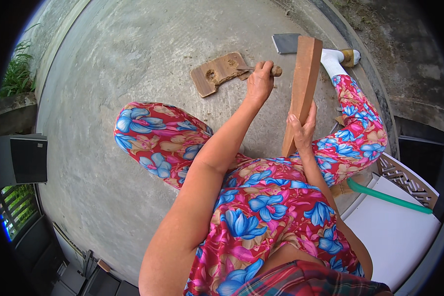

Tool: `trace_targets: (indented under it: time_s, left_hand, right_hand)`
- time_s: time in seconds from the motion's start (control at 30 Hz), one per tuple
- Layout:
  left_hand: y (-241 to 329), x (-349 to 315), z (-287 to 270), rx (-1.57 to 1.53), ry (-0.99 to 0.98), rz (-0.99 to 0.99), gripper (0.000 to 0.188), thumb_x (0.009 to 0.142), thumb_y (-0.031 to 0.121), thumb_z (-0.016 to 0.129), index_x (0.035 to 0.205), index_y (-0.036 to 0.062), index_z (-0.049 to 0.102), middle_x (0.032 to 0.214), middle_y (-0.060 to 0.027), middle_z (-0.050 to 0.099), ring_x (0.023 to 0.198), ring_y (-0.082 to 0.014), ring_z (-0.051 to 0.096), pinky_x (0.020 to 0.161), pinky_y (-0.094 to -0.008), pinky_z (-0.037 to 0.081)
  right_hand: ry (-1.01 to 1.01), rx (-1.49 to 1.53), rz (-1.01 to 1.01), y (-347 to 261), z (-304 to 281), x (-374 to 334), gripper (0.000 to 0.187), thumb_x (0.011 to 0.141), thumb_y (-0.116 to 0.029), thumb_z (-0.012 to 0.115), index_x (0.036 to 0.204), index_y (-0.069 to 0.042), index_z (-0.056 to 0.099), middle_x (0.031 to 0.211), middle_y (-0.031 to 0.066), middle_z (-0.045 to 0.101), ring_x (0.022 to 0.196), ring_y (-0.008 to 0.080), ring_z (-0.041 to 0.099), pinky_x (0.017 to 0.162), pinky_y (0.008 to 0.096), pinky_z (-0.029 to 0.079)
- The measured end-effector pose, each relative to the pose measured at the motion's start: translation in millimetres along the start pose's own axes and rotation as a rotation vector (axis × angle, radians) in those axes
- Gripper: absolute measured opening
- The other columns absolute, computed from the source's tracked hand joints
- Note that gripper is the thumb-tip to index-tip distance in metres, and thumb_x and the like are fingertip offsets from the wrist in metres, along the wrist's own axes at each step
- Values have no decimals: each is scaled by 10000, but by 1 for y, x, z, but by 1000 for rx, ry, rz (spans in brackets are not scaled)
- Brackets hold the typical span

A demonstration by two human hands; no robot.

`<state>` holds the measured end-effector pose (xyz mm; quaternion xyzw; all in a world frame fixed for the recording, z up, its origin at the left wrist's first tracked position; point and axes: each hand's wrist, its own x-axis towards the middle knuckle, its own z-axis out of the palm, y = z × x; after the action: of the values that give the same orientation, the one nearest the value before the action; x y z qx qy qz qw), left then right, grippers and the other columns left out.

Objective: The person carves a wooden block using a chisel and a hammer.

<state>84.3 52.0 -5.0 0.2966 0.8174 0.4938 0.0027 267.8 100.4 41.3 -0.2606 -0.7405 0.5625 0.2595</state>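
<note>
My left hand (260, 84) is closed around a chisel (277, 71) with a wooden handle. Its metal blade reaches left to the broken right edge of a brown board (198, 79) lying on the concrete. Rough hollows are cut into that board, and a notch is broken out of its near side. In my right hand (303, 127) is a long, thick wooden bar (306, 74), gripped near its lower end and raised at a slant just right of the chisel. Whether the blade's tip touches the board, I cannot tell.
A dark flat slab (285, 43) lies beyond the bar, near my outstretched right foot (350, 57). My bent left knee (133, 121) is left of the work. At the lower right stand a white panel (389, 227) and a green curved strip (387, 196). Dark panels (28, 159) stand far left.
</note>
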Motion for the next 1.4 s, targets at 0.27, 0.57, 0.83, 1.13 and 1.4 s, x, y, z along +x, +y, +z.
trace_targets:
  time_s: [0.27,0.57,0.83,1.13,1.4]
  left_hand:
    - [-6,-3,9,-3,-18,56,245,836,18,571,1066,101,561,1041,-157,607,876,-425,641,701,-516,528]
    - [-23,-9,8,96,-88,40,263,849,15,554,1096,96,594,1060,-151,610,886,-417,650,696,-509,535]
    - [-7,-5,3,22,-51,45,220,864,34,566,1075,93,587,1054,-156,615,886,-412,646,699,-505,533]
    - [2,-1,-1,9,-70,-7,348,799,15,650,1134,95,603,1091,-168,638,940,-400,644,759,-465,540]
    - [5,7,-7,-3,-28,-41,376,788,15,644,1151,100,599,1125,-176,636,959,-408,644,775,-470,538]
  right_hand:
    - [-27,-39,49,12,-8,-3,693,823,-226,678,1394,33,382,1169,192,575,1035,272,588,920,387,475]
    - [-135,-59,205,-9,6,-8,713,819,-201,687,1404,45,362,1170,183,577,1056,245,587,914,381,476]
    - [30,-3,-16,-1,-1,-4,745,792,-239,679,1394,64,360,1191,196,546,1048,258,568,909,379,472]
    - [-16,-65,-32,-2,-3,-4,757,778,-232,680,1391,72,355,1155,199,559,1003,259,583,882,379,484]
    - [-22,-56,-7,-3,-3,-4,768,775,-255,682,1394,67,360,1154,195,566,999,259,587,881,381,487]
